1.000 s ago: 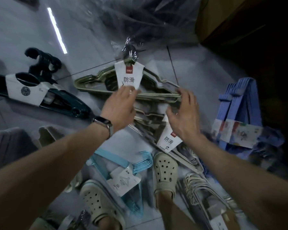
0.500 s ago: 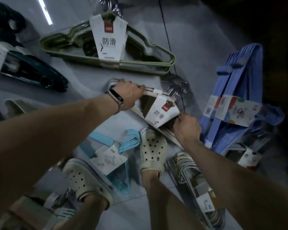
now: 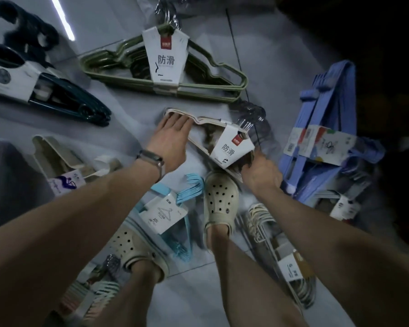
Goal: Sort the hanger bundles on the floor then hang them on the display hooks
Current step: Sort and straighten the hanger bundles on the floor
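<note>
A cream hanger bundle (image 3: 232, 149) with a white paper sleeve lies tilted on the floor ahead of my feet. My left hand (image 3: 172, 140) grips its left end, fingers curled over the rim. At its lower right end my right hand (image 3: 261, 174) is closed on it. Its metal hooks, wrapped in plastic, point up and right. Just beyond lies a green hanger bundle (image 3: 213, 83) with the same kind of sleeve, flat on the floor and untouched.
Other bundles ring my feet: dark teal (image 3: 80, 107) at the left, purple-blue (image 3: 328, 114) at the right, light blue (image 3: 182, 220) between my shoes, beige (image 3: 50, 149) at the left, white wire ones (image 3: 265, 223) at the lower right. A grey bin stands at the left edge.
My hands left the green bundle, which lies farther away now, and took hold of the cream bundle at both ends. The view has tipped down towards my feet.
</note>
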The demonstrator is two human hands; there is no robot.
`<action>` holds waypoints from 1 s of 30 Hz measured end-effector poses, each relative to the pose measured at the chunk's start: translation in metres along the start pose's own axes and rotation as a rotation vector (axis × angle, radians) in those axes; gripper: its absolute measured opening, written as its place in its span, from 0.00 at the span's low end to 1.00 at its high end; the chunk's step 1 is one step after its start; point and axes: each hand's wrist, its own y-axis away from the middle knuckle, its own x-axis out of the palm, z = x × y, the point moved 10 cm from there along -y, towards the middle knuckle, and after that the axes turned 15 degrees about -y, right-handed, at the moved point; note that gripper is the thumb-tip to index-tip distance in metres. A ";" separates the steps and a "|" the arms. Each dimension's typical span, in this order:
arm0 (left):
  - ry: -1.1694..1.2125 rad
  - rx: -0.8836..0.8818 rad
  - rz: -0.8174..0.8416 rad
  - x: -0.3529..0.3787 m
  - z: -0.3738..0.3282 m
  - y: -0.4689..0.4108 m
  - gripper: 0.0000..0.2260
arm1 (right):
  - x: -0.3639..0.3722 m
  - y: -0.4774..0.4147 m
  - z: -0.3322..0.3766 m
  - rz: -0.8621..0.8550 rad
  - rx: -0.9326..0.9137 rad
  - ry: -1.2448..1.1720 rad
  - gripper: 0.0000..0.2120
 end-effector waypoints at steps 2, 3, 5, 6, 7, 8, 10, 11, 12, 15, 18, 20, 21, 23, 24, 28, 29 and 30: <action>-0.019 0.009 0.062 0.004 0.005 0.039 0.34 | -0.003 0.026 0.006 0.026 -0.028 0.031 0.27; -0.041 0.013 0.117 0.008 0.008 0.058 0.32 | -0.004 0.040 0.010 0.041 -0.048 0.053 0.27; -0.070 0.010 0.209 0.013 0.013 0.096 0.27 | 0.000 0.069 0.020 0.098 -0.101 0.087 0.24; -0.070 -0.003 0.235 0.012 0.017 0.114 0.25 | 0.003 0.084 0.028 0.134 -0.144 0.100 0.23; -0.060 -0.020 0.249 0.010 0.021 0.130 0.23 | 0.007 0.101 0.037 0.168 -0.198 0.123 0.22; -0.039 -0.045 0.252 0.006 0.025 0.146 0.21 | 0.012 0.119 0.047 0.194 -0.258 0.155 0.21; 0.023 -0.123 0.233 -0.004 0.034 0.175 0.21 | 0.020 0.155 0.069 0.216 -0.377 0.215 0.21; 0.061 -0.163 0.219 -0.009 0.038 0.191 0.21 | 0.023 0.173 0.080 0.209 -0.431 0.233 0.20; 0.103 -0.195 0.199 -0.014 0.042 0.207 0.21 | 0.026 0.191 0.092 0.200 -0.480 0.244 0.19; 0.232 -0.274 0.125 -0.025 0.057 0.252 0.19 | 0.040 0.241 0.128 0.207 -0.585 0.263 0.20; 0.336 -0.400 0.047 -0.029 0.086 0.298 0.17 | 0.060 0.287 0.167 0.221 -0.680 0.310 0.21; 0.438 -0.506 0.021 -0.020 0.110 0.332 0.17 | 0.077 0.317 0.196 0.241 -0.759 0.345 0.21; 0.485 -0.561 0.014 -0.013 0.123 0.349 0.17 | 0.087 0.331 0.210 0.256 -0.795 0.380 0.21; 0.535 -0.659 0.018 0.007 0.149 0.382 0.18 | 0.109 0.356 0.239 0.281 -0.869 0.475 0.21; 0.557 -0.700 0.023 0.017 0.162 0.397 0.18 | 0.119 0.366 0.255 0.284 -0.909 0.511 0.21; 0.653 -0.838 0.031 0.059 0.215 0.458 0.19 | 0.163 0.400 0.314 0.299 -1.019 0.612 0.18; 0.673 -0.877 0.037 0.071 0.226 0.474 0.19 | 0.175 0.406 0.326 0.311 -1.032 0.635 0.18; 0.696 -0.918 0.045 0.083 0.235 0.490 0.20 | 0.186 0.414 0.336 0.322 -1.045 0.657 0.17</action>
